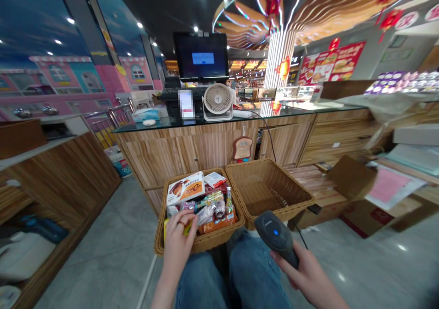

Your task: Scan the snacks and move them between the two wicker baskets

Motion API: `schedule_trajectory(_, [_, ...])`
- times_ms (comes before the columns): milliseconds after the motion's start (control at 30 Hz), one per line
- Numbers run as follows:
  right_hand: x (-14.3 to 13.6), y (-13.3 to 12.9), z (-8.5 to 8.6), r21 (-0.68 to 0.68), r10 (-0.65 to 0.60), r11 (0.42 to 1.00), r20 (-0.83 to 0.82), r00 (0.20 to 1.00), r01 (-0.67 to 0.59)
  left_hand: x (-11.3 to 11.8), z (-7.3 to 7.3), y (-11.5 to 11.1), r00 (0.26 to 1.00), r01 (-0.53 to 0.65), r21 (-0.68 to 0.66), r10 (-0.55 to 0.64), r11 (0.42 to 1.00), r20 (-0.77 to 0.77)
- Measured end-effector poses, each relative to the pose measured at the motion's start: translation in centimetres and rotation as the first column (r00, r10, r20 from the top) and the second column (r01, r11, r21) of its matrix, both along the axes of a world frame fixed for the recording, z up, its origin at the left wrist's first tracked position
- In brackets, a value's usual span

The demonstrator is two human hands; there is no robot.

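Observation:
My right hand [297, 268] is wrapped around the handle of a dark barcode scanner [274, 235], which has a small blue light on top. My left hand [181, 233] reaches into the near left side of a wicker basket [219, 240], its fingers curled on a yellow-wrapped item [187, 228] that is mostly hidden. Packaged snacks crowd this basket. A white and orange Dove box [185, 187] lies across its far left part. A small bottle [229, 201] leans at the right, near an orange packet [218, 224] at the front.
A second wicker basket [270, 187] adjoins on the right. Behind both stands a wood-panelled counter [178, 144] bearing a monitor [201, 57], a phone [186, 104] and a small fan [218, 101]. Cardboard boxes [360, 213] sit at the right; a wooden shelf unit [61, 185] flanks the left.

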State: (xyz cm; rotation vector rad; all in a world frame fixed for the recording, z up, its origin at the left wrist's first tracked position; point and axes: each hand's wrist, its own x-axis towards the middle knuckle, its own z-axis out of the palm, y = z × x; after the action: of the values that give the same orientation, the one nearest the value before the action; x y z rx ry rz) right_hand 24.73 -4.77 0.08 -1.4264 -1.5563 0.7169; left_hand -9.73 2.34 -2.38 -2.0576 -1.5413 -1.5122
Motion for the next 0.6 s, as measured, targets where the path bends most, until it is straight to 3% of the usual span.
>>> schedule_trajectory(100, [0.9, 0.0, 0.7, -0.051, 0.127, 0.991, 0.02, 0.992, -0.126, 0.2, 0.3, 0.0, 0.999, -0.011, -0.03, 0.012, 0.999, 0.045])
schedule_trajectory(233, [2.5, 0.0, 0.6, -0.029, 0.165, 0.986, 0.026, 0.986, -0.164, 1.6, 2.0, -0.4, 0.994, -0.031, -0.013, 0.032, 0.999, 0.104])
schedule_trajectory(333, [3.1, -0.2, 0.1, -0.034, 0.16, 0.987, 0.009, 0.987, -0.16, 3.6, 5.2, -1.1, 0.996, -0.025, 0.06, 0.019, 0.998, 0.084])
schedule_trajectory(500, [2.9, -0.9, 0.0, -0.066, 0.169, 0.983, -0.024, 0.985, -0.17, 7.2, 12.4, -2.5, 0.997, 0.058, 0.177, -0.049, 0.983, -0.053])
schedule_trajectory(600, [2.9, -1.2, 0.4, -0.062, 0.167, 0.984, -0.027, 0.986, -0.168, 8.3, 15.1, -3.1, 0.993, 0.115, 0.2, -0.105, 0.973, -0.061])
